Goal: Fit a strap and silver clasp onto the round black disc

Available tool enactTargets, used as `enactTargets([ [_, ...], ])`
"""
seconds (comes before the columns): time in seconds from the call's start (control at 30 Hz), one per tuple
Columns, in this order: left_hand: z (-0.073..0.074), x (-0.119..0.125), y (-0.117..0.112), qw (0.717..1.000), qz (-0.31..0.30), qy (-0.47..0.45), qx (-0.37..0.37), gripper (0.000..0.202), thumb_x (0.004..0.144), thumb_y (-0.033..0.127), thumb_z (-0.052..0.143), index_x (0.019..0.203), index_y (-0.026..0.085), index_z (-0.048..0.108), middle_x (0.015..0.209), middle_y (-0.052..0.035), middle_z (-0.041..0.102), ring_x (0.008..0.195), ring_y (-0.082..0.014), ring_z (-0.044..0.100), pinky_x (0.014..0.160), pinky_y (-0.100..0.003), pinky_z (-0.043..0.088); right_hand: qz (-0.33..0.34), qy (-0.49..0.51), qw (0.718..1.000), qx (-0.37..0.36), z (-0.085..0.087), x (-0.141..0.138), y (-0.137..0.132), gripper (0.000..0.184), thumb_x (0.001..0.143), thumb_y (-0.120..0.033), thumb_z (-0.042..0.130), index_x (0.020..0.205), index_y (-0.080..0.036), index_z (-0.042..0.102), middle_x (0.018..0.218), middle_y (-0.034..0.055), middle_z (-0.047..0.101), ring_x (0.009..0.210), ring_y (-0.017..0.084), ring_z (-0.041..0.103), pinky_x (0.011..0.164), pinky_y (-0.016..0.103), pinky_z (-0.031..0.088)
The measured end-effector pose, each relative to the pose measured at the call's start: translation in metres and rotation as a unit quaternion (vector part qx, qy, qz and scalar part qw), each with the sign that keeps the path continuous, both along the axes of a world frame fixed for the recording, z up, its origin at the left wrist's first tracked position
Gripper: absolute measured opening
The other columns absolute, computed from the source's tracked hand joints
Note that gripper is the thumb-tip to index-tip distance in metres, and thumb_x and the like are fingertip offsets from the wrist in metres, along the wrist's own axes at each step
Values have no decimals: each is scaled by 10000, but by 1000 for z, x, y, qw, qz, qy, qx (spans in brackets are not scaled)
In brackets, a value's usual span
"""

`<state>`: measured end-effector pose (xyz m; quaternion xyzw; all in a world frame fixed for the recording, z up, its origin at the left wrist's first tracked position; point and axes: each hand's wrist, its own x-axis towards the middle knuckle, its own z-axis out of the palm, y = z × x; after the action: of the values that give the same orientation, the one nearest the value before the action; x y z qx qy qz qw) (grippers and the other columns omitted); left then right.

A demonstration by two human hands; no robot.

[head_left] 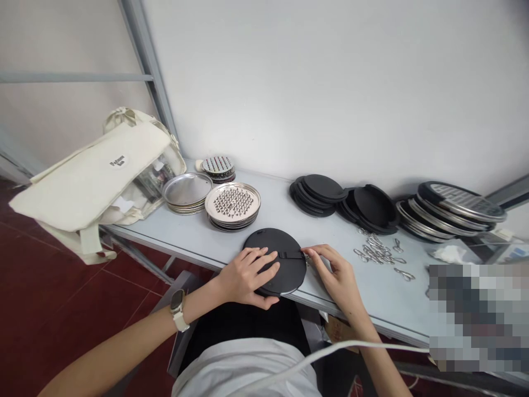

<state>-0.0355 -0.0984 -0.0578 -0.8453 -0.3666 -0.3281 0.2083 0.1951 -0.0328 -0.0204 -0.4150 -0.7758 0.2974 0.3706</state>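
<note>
blk round disc (289,274) at desk (273,193) front edge, L hand (248,275) spread flat on top, R hand (336,278) w/ thumb + index at disc's R rim, can't tell if pinching, metal clips (375,249) further R on desk

Two hands (250,275), one handled disc (290,274), six disc piles (232,205), one watch (177,299), many clips (377,249).
</note>
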Motion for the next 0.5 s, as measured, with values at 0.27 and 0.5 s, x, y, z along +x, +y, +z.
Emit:
enactTargets([
  [0.27,0,0,0,1000,0,0,-4,578,758,563,526,1125,122,596,1183,-149,618,1085,-311,557,866,-433,452,-48,27,998,-9,1,2,-3,317,959,-401,360,817,-219,577,657,3,559,631,154,529,648,271,420],
  [0.5,0,0,0,1000,-1,1,-4,590,757,569,526,1138,123,588,1188,-153,612,1095,-312,550,870,-436,448,-46,-56,997,-4,-6,2,1,360,955,-392,349,1141,-211,600,787,39,624,650,172,547,620,290,437],
])
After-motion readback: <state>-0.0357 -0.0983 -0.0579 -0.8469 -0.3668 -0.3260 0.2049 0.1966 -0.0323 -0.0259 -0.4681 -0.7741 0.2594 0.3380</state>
